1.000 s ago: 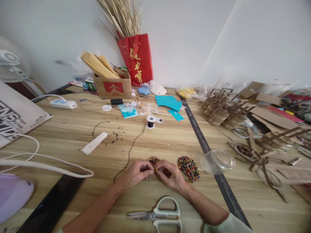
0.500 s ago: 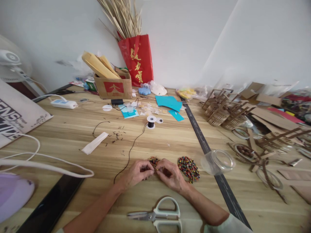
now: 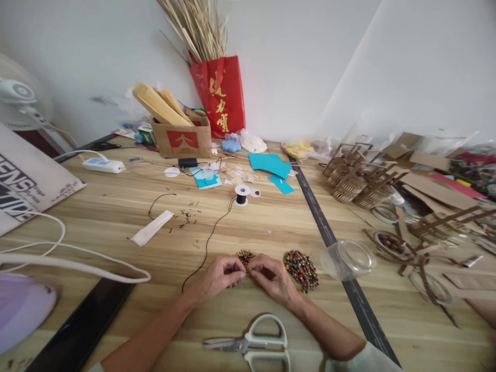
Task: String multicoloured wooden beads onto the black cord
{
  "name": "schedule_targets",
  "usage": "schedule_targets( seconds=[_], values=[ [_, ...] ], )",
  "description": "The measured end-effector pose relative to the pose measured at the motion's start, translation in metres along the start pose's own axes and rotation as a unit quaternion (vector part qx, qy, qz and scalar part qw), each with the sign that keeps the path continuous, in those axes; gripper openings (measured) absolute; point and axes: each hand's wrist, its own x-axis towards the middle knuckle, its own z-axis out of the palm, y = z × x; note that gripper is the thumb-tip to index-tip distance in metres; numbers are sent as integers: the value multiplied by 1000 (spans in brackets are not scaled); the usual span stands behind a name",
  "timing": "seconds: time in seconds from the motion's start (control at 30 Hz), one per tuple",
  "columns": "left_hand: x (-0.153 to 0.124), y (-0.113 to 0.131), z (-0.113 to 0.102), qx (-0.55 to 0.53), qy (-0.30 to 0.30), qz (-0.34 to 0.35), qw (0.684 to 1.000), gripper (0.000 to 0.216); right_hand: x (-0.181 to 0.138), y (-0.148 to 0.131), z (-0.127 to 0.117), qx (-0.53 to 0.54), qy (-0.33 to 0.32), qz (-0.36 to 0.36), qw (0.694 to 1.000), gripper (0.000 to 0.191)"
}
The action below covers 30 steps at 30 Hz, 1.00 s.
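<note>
My left hand (image 3: 222, 274) and my right hand (image 3: 271, 276) are both closed in a pinch, their fingertips nearly meeting. A small yellowish bead seems to show at the right fingertips; what the left fingertips grip is too small to make out. Right behind the fingers lies a bunch of brown and yellow beads (image 3: 245, 256), partly covered by the hands. A larger heap of multicoloured beads (image 3: 301, 269) sits beside my right hand. From a white spool (image 3: 241, 195), black cord (image 3: 211, 236) runs down and passes out of sight at my left wrist.
Scissors (image 3: 251, 343) with pale handles lie in front of my hands. A clear plastic jar (image 3: 351, 259) lies on the right, near small woven baskets (image 3: 349, 178). At left are a white paper strip (image 3: 152, 228), black cord scraps (image 3: 187, 217) and a white cable (image 3: 96, 262).
Both hands keep the same pinch, with only a slight shift at the fingertips. The whole view has moved a little; the things on the table stay in place.
</note>
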Motion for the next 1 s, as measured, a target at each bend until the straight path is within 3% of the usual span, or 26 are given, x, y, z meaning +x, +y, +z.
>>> schedule_targets(
  seconds=[0.47,1.0],
  values=[
    [1,-3,0,4,1,-1,1000,20,-2,-1,0,4,-5,48,999,14],
    [2,-2,0,10,0,11,1000,21,-2,-2,0,9,-7,-13,1000,12]
  ],
)
